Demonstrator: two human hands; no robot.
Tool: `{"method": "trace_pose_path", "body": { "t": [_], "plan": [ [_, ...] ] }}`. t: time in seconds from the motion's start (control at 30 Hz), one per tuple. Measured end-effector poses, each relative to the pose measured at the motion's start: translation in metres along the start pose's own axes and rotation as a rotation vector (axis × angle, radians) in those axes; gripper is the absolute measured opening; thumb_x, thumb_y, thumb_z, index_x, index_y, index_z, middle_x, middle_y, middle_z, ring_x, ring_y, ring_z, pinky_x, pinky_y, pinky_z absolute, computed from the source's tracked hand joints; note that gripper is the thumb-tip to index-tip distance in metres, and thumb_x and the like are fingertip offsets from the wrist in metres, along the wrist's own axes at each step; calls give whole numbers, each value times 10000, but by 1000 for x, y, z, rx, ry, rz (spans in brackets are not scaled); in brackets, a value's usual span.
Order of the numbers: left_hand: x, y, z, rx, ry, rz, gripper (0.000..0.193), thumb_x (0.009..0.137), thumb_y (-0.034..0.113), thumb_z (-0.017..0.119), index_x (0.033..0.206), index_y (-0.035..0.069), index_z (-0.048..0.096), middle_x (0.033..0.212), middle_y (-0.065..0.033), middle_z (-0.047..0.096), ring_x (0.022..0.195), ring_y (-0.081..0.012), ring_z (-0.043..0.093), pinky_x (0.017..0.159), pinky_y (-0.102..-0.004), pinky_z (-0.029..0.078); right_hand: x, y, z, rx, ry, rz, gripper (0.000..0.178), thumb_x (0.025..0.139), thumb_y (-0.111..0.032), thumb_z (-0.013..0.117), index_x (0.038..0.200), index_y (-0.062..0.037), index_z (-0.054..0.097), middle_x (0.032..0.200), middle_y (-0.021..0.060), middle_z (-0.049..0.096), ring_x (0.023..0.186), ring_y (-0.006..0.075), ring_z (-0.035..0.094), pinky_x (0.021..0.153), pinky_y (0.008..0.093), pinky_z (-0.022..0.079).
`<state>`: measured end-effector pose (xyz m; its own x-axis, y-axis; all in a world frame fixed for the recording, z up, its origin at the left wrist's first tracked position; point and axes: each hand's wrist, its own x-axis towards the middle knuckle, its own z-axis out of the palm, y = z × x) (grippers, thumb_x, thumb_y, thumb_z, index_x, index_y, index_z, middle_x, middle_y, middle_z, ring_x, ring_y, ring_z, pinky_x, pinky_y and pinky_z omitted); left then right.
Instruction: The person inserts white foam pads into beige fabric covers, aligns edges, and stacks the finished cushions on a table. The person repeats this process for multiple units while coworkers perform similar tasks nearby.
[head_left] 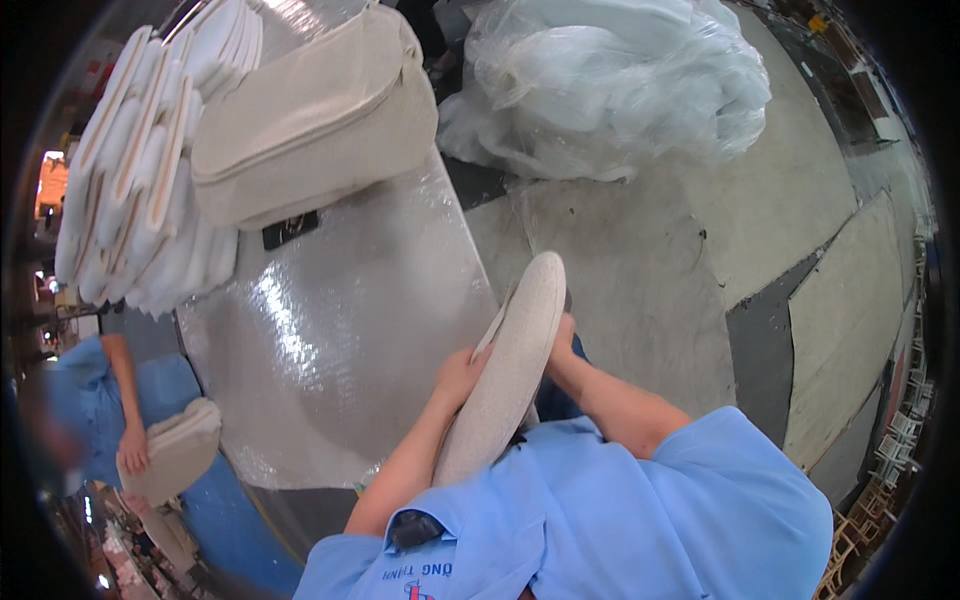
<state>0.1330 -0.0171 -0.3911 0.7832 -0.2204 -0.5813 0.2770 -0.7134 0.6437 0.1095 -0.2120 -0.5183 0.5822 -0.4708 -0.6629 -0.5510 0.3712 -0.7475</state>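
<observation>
Either side of the cushion (515, 365), hands (461, 376)

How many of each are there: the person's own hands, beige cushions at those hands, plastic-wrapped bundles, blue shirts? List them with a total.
Left hand and right hand: 2
Beige cushion at those hands: 1
Plastic-wrapped bundle: 1
Wearer's blue shirt and co-worker's blue shirt: 2
Total: 6

Smooth, glossy plastic sheathes the tabletop (350, 340), matt, textured cloth covers the held cushion (507, 375) beside its right edge and the stacked cushions (312, 120) toward its far edge, and shiny, crumpled plastic wraps the bundle (610, 90) past its right edge.
</observation>
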Motion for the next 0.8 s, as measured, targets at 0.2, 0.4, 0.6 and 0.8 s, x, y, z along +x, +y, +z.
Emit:
{"method": "trace_pose_path", "body": {
  "t": [0.2,0.4,0.6,0.8],
  "plan": [
    [1,25,13,32,283,29,527,1092,477,484,1026,-10,674,957,-310,712,957,-520,675,831,-573,516,-45,-94,-17,377,-118,259,485,1088,-391,549,1320,16,677,1216,166,751,1044,317,729,942,461,569],
    [1,32,24,160,466,-76,475,1105,472,456,1029,43,645,922,-285,722,897,-516,688,793,-602,514,-99,-44,-18,484,-204,332,457,1086,-315,559,1408,8,588,1323,176,695,1154,334,705,991,474,577],
    [3,21,23,165,472,-19,478,1097,483,473,992,56,663,928,-278,730,903,-513,694,788,-602,520,-78,-16,-7,546,-126,398,358,1079,-228,537,1338,-12,656,1273,159,730,1114,297,721,933,459,591],
    [-11,5,1,69,219,17,511,1081,512,498,977,47,685,936,-294,724,916,-515,692,800,-594,521,-53,17,2,381,-187,352,346,1057,-252,571,1283,-18,691,1225,143,754,1070,268,733,896,438,586]
  ]
}}
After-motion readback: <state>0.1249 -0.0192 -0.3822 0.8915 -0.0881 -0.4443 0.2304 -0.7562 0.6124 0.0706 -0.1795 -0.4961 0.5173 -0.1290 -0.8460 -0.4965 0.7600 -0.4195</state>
